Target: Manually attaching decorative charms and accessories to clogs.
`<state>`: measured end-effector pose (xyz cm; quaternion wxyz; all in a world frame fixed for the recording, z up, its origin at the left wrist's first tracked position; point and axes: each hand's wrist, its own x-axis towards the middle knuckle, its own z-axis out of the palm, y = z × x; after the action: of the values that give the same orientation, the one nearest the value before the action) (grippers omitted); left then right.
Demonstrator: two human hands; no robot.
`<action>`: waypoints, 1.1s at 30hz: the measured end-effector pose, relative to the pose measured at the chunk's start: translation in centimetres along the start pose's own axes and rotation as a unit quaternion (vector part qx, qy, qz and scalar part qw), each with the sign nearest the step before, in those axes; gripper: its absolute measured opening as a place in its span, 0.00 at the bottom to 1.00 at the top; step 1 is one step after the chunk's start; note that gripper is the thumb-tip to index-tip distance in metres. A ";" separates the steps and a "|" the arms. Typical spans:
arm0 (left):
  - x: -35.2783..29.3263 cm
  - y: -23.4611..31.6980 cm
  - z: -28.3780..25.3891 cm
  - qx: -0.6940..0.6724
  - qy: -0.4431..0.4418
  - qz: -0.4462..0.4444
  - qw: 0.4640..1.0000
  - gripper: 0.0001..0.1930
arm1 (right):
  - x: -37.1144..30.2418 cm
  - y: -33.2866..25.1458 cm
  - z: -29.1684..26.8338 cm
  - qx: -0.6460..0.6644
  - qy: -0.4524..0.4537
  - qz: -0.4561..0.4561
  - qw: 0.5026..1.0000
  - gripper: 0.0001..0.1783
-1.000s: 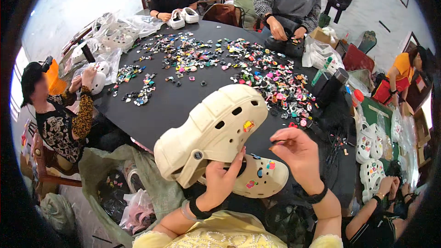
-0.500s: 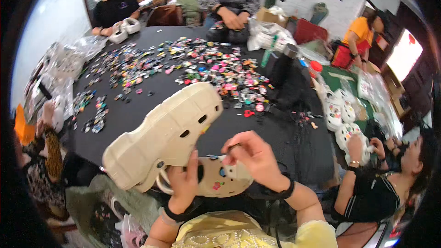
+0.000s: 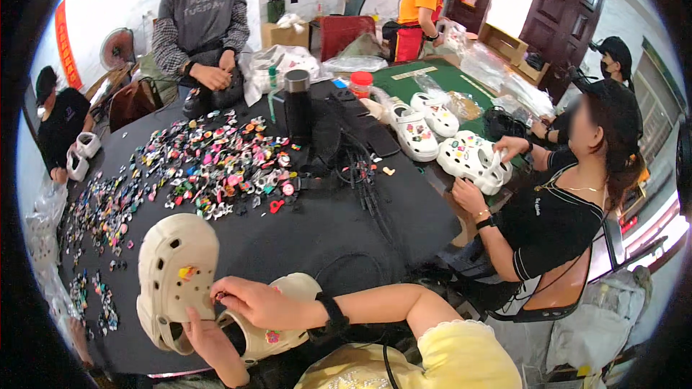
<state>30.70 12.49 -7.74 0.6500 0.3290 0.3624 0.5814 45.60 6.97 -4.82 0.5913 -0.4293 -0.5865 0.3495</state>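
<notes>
A cream clog [image 3: 160,295] with round holes stands tipped up in my left hand [image 3: 209,346], which grips it near the heel strap. One yellow-orange charm [image 3: 188,274] sits on its upper. My right hand [image 3: 252,302] is pinched beside the clog's holed upper, with a small dark piece at the fingertips, too small to name. A second cream clog [image 3: 299,287] lies partly under my right hand and wrist, with a pink flower-like charm [image 3: 272,336] on it.
Many loose colourful charms [image 3: 216,162] are spread over the black table [image 3: 346,238]. Behind them stand a dark bottle [image 3: 297,104] and a red-lidded jar [image 3: 361,84]. A co-worker on the right handles a white clog [image 3: 465,162]. Black cables [image 3: 364,180] lie near the middle.
The view has swung to the right. The held clog has turned from showing its sole and side to showing its holed upper. My right hand has moved from the second clog to the held one.
</notes>
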 end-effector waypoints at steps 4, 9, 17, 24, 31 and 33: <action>0.2 -0.4 0.1 -0.156 -0.099 0.016 0.983 0.23 | -0.5 0.5 0.4 -0.037 0.023 -0.032 0.999 0.11; -0.2 0.2 0.7 -0.021 -0.078 0.024 0.996 0.22 | -0.6 0.5 0.9 -0.051 0.053 -0.018 0.997 0.12; -1.4 -0.2 1.0 0.038 -0.053 0.076 0.995 0.20 | 0.2 -1.9 -0.4 -0.054 0.004 -0.089 0.995 0.06; -3.2 0.5 1.9 0.038 -0.014 0.068 0.997 0.22 | 4.4 -3.4 0.9 -0.290 -0.013 -0.204 0.935 0.07; -2.8 0.3 0.2 -0.102 -0.116 0.006 0.988 0.21 | 3.4 -3.2 2.3 -0.315 0.029 -0.324 0.892 0.07; -2.7 0.2 0.1 -0.071 -0.081 -0.007 0.994 0.19 | 3.3 -3.2 2.1 -0.327 0.035 -0.342 0.880 0.08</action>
<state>30.49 9.79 -7.28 0.7027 0.3256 0.2690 0.5726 43.43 8.91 -0.68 0.5202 -0.3829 -0.7566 -0.1020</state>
